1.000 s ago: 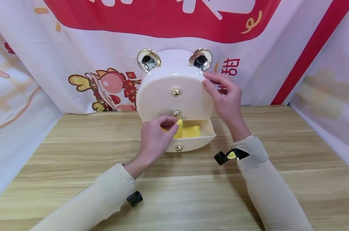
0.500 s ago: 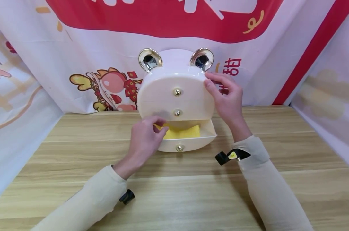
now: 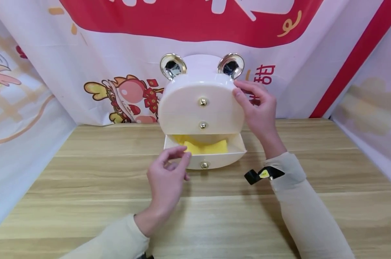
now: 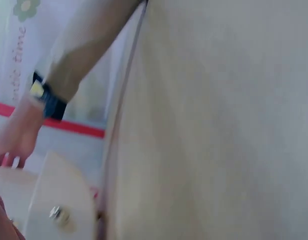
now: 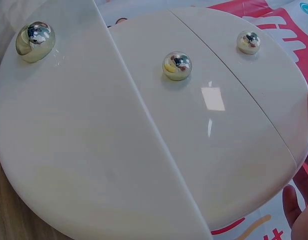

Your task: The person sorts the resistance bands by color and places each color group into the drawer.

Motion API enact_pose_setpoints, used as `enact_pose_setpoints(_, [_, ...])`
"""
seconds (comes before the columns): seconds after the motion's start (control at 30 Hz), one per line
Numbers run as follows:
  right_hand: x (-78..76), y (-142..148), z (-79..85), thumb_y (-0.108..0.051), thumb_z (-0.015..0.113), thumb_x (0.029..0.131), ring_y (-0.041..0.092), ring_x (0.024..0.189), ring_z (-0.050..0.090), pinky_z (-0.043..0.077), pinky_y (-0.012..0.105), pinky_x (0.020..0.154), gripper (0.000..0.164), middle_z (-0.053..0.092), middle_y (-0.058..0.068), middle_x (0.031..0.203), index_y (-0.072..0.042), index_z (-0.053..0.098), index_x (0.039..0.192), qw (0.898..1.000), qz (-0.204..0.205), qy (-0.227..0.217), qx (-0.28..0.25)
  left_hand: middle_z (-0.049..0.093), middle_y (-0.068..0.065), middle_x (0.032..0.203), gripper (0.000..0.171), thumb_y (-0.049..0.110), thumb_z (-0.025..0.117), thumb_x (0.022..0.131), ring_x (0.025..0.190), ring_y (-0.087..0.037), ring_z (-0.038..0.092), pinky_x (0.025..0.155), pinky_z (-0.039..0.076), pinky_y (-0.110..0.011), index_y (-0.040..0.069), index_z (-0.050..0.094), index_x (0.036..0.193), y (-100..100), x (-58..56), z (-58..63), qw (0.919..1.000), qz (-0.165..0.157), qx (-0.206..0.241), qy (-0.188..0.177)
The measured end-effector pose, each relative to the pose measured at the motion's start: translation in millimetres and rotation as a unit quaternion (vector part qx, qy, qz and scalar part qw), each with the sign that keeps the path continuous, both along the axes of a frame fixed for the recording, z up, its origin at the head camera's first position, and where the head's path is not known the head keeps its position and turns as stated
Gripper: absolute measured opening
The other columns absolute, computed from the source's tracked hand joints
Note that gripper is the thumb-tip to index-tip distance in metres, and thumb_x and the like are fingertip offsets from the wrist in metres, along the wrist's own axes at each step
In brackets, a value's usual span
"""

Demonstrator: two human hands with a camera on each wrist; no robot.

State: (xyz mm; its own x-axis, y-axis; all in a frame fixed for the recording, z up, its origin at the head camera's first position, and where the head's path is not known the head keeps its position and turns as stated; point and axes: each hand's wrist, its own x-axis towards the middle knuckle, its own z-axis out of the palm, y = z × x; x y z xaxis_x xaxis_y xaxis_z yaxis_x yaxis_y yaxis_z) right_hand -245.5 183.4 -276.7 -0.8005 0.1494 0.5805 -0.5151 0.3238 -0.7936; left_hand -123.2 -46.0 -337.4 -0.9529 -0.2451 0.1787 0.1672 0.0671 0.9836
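A white, rounded drawer box (image 3: 200, 115) with round gold ears and knobs stands on the table in the head view. Its bottom drawer (image 3: 221, 162) is pulled out, and a folded yellow cloth (image 3: 209, 148) lies inside. My left hand (image 3: 166, 180) is at the drawer's front left, thumb and index finger apart, with nothing seen between them. The fingertips overlap the drawer's edge; I cannot tell whether they touch it. My right hand (image 3: 260, 111) rests its thumb and index finger on the box's upper right side. The right wrist view shows the drawer fronts (image 5: 219, 130) close up.
The wooden tabletop (image 3: 221, 223) stretches in front of the box. A printed red and white cloth backdrop (image 3: 133, 57) hangs right behind it. Side curtains (image 3: 370, 108) border the table. A black wrist camera (image 3: 253, 177) sits at the right cuff.
My left hand has let go of the yellow cloth, drawn back out of the drawer and come lower toward its front. The cloth now lies flatter in the drawer. My right hand has stayed on the box.
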Motion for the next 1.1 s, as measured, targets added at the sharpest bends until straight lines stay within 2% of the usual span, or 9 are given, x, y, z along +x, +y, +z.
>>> enact_pose_setpoints(0.1, [0.1,0,0.2,-0.044,0.072,0.1,0.011,0.119,0.064,0.059,0.024,0.091,0.035,0.07,-0.007,0.137,-0.027,0.077,0.13,1.0,0.001,0.0,0.0,0.071,-0.009,0.108,0.019,0.008,0.078,0.096,0.052,-0.013,0.058,0.048,0.054,-0.025,0.011,0.076,0.114,15,11.2,-7.4,0.9976,0.0,0.046,-0.052])
enact_pose_setpoints(0.23, [0.4,0,0.5,-0.044,0.072,0.1,0.011,0.119,0.064,0.059,0.023,0.091,0.035,0.07,-0.007,0.137,-0.027,0.077,0.13,1.0,0.0,0.0,0.001,0.074,-0.008,0.108,0.021,0.01,0.077,0.096,0.048,-0.014,0.057,0.044,0.051,-0.025,0.014,0.075,0.116,32,19.4,-17.6,0.9931,0.001,0.073,-0.092])
enact_pose_setpoints(0.47, [1.0,0,0.9,-0.043,0.073,0.1,0.012,0.118,0.065,0.059,0.023,0.091,0.035,0.07,-0.006,0.137,-0.026,0.077,0.13,1.0,0.002,0.0,-0.002,0.076,-0.005,0.11,0.03,0.014,0.076,0.097,0.046,-0.015,0.058,0.041,0.048,-0.024,0.019,0.065,0.125,49,20.3,-33.2,0.9865,0.017,0.065,-0.149])
enact_pose_setpoints(0.73, [0.1,0,0.4,-0.043,0.073,0.1,0.011,0.118,0.065,0.059,0.023,0.09,0.034,0.07,-0.006,0.136,-0.027,0.077,0.13,1.0,0.0,0.003,0.0,0.078,-0.002,0.117,0.031,0.025,0.071,0.102,0.048,-0.016,0.063,0.042,0.045,-0.025,0.022,0.055,0.128,61,13.5,-37.1,0.9846,0.026,0.03,-0.17])
enact_pose_setpoints(1.1, [-0.9,1,-0.5,-0.044,0.072,0.1,0.011,0.118,0.065,0.059,0.023,0.09,0.035,0.07,-0.007,0.137,-0.027,0.077,0.13,1.0,-0.003,0.002,0.002,0.079,-0.005,0.11,0.028,0.019,0.069,0.103,0.047,-0.015,0.06,0.044,0.046,-0.028,0.015,0.052,0.125,71,6.0,-33.2,0.9853,0.041,0.02,-0.164])
